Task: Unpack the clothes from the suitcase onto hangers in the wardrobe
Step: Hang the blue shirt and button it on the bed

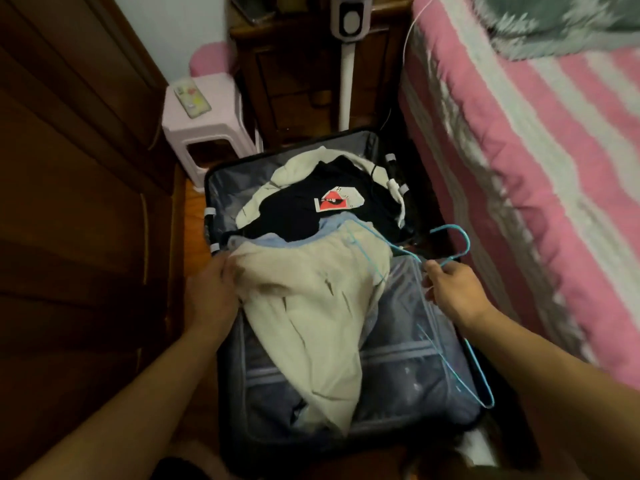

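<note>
An open suitcase (221, 188) lies on the floor between the wardrobe and the bed. A cream garment (311, 306) is lifted over its near half, and my left hand (211, 292) grips the garment's left edge. My right hand (453, 289) holds a thin blue wire hanger (464, 244) by its neck; one arm of the hanger lies against the garment's top and the other runs down past my wrist. In the far half lie a black top with a red-and-white tag (332, 202) and a white garment (294, 168). A light blue piece (277, 242) peeks from under the cream one.
The dark wooden wardrobe (76, 202) fills the left side. A pink stool (204, 129) with a remote control (192, 97) stands beyond the suitcase, next to a wooden nightstand (301, 81). The bed with a pink striped quilt (536, 150) runs along the right.
</note>
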`<state>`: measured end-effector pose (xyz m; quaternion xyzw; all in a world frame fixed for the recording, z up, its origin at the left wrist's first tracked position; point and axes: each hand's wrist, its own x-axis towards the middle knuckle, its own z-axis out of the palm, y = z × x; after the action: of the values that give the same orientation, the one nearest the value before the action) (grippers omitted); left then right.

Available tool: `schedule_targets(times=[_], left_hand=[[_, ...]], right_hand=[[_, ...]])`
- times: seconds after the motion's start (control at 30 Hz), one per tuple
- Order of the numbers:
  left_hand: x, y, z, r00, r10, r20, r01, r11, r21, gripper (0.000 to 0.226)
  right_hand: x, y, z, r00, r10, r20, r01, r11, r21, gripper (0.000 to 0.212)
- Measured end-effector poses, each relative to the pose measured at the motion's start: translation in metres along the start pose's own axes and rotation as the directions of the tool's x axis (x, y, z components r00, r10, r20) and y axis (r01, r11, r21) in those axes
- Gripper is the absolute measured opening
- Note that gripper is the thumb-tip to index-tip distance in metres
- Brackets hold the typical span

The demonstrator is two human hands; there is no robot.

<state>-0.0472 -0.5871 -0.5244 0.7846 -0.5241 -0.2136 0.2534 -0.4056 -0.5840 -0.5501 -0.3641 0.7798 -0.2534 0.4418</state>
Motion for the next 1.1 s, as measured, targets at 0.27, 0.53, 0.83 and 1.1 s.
schedule_targets(times=[0.27, 0.53, 0.83, 1.1], left_hand=[[-0.025, 0.205, -0.197, 0.934, -0.081, 0.348, 0.094, 0.995, -0.021, 0.022], [-0.091, 0.346, -0.328, 0.612, 0.308, 0.728, -0.712, 0.616, 0.338, 0.013], [-0.223, 0.547, -0.448, 0.111, 0.986, 0.126, -0.987, 0.125, -0.104, 0.037], [-0.329, 0.661, -0.467, 0.031, 0.989, 0.143, -0.835, 0.105, -0.541, 0.025]], right_hand=[[-0.195, -0.139, -0.158, 0.997, 0.007, -0.080, -0.013, 0.996, -0.083, 0.016], [-0.326, -0.185, -0.249, 0.989, 0.073, -0.130, -0.050, 0.983, 0.174, 0.030], [-0.404, -0.207, -0.367, 0.966, -0.253, -0.057, 0.254, 0.886, 0.387, 0.025], [-0.491, -0.167, -0.433, 0.886, -0.464, -0.009, 0.418, 0.791, 0.447, 0.023]])
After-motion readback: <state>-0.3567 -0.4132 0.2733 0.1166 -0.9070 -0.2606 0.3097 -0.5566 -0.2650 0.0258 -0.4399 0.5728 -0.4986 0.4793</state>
